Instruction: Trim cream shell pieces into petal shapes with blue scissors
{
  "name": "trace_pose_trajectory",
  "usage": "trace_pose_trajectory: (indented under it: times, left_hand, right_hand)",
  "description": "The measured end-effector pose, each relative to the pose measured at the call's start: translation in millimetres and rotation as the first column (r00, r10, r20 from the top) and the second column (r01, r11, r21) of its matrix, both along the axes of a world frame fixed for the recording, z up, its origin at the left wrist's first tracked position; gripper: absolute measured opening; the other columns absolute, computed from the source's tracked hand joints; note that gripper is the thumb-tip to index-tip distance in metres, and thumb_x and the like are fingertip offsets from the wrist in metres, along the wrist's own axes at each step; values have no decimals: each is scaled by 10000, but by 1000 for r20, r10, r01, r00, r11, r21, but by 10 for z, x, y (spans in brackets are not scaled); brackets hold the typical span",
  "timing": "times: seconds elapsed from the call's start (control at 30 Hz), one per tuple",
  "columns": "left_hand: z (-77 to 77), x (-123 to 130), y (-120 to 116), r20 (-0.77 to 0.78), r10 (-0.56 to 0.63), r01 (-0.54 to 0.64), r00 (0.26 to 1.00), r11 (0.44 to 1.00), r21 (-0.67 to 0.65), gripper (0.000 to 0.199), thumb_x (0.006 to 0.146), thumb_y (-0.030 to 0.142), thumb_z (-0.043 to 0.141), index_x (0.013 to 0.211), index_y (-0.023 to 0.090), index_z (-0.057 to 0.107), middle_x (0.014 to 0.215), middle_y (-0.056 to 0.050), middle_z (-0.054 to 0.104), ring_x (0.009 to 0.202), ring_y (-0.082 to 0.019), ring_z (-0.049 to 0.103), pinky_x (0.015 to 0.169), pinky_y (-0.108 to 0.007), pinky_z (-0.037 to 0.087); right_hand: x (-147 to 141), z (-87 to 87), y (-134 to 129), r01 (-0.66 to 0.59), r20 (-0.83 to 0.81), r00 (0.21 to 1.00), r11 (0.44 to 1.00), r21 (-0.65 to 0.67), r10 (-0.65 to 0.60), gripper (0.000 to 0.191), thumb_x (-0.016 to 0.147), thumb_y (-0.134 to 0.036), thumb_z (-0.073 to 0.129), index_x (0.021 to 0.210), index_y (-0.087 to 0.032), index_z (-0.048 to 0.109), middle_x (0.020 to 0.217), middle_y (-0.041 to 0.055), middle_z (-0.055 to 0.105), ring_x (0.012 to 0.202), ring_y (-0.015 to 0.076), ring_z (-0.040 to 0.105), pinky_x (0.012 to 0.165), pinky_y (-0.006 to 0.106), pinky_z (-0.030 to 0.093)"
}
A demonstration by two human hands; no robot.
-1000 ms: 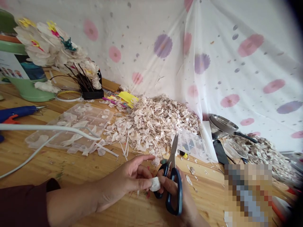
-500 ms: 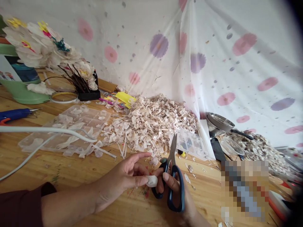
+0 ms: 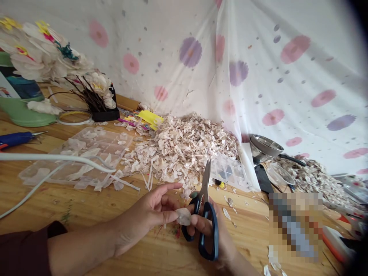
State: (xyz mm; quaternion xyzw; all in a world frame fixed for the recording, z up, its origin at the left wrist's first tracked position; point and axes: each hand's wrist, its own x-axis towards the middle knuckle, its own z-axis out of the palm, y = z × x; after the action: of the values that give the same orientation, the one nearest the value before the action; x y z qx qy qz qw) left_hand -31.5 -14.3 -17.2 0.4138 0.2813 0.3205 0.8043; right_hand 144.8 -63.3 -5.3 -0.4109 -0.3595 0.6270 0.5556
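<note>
Between the thumb and fingers of my left hand (image 3: 162, 209) is a small pale translucent petal-like flake (image 3: 183, 217), held over the wooden table (image 3: 115, 257). My right hand (image 3: 207, 226) grips a pair of dark blue-handled scissors (image 3: 212, 230), its fingers through the handle loops and the blades pointing up and away. The right thumb and a fingertip also touch the flake's right edge. Just beyond both hands lies a big heap of similar pale flakes (image 3: 189, 145).
A clear compartment tray (image 3: 64, 174) with flakes lies left, a white cable (image 3: 60, 157) crossing over it. Farther left are a blue glue gun (image 3: 17, 140) and a green pot (image 3: 28, 111). Metal bowls (image 3: 266, 147) stand right, near a second clear tray (image 3: 230, 172). A flowered cloth (image 3: 258, 76) hangs behind.
The right thumb has come over to the flake, which now appears turned flatter toward me. The scissors have shifted slightly left. The whole view has shifted a little.
</note>
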Motion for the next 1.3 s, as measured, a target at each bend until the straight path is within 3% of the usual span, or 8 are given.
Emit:
trace_pose_trajectory:
  times: [0.4, 0.53, 0.8, 0.93, 1.07, 1.17, 1.3]
  left_hand:
    - [-1, 0, -9, 18, -1, 1, 1000, 1000, -17, 694, 691, 222, 816, 1306, 243, 495, 759, 44, 650, 724, -123, 574, 692, -271, 383]
    - [-13, 7, 2, 61, -3, 6, 998, 999, -51, 713, 658, 278, 843, 1284, 222, 506, 734, 30, 656, 686, -137, 585, 614, -264, 352]
    - [16, 19, 23, 131, 16, -3, 991, 994, -106, 534, 759, 399, 765, 1205, 171, 578, 760, -20, 689, 706, -154, 605, 702, -294, 408]
    - [28, 15, 12, 84, -109, 110, 991, 994, -9, 492, 711, 425, 805, 1089, 172, 616, 785, -22, 690, 740, -169, 625, 711, -305, 425]
    - [-12, 24, 2, 48, -221, 215, 974, 972, 97, 371, 707, 347, 814, 982, 189, 622, 833, -21, 709, 792, -166, 627, 717, -288, 426]
    - [-40, 23, -8, -11, -174, 174, 985, 978, 114, 307, 689, 295, 820, 916, 199, 636, 786, 11, 675, 737, -141, 594, 673, -263, 404]
    - [-10, 9, -22, -46, -111, 113, 993, 993, 38, 262, 688, 297, 820, 868, 196, 658, 772, 13, 654, 741, -143, 580, 692, -270, 402]
  right_hand:
    - [32, 35, 70, 78, 129, 989, 997, -29, -74, 453, 603, -410, 864, 812, -170, 541, 509, -59, 558, 418, 64, 469, 428, 173, 403]
    - [53, 24, 78, 93, 133, 987, 996, -4, -91, 418, 627, -417, 849, 755, -171, 537, 480, -53, 546, 431, 73, 470, 437, 178, 398]
    - [63, -54, 60, 111, 66, 992, 994, -14, -110, 411, 646, -353, 863, 858, -164, 566, 589, -42, 601, 429, 51, 487, 424, 155, 400]
    - [22, -24, 19, 39, 95, 995, 999, -29, -36, 453, 629, -323, 873, 938, -169, 580, 684, -21, 658, 431, 60, 543, 423, 162, 435]
    - [-28, 10, -32, 6, 161, 987, 1000, 19, -9, 428, 657, -252, 858, 1000, -197, 607, 710, -37, 663, 478, 58, 564, 455, 150, 450]
    - [-48, 26, -72, -6, 200, 980, 998, 56, -5, 389, 694, -220, 834, 1017, -218, 619, 727, -34, 670, 563, 78, 589, 521, 166, 484]
    - [-28, 46, -83, 27, 246, 967, 991, 130, -58, 384, 712, -256, 817, 1033, -246, 605, 762, -12, 703, 637, 136, 640, 597, 245, 536]
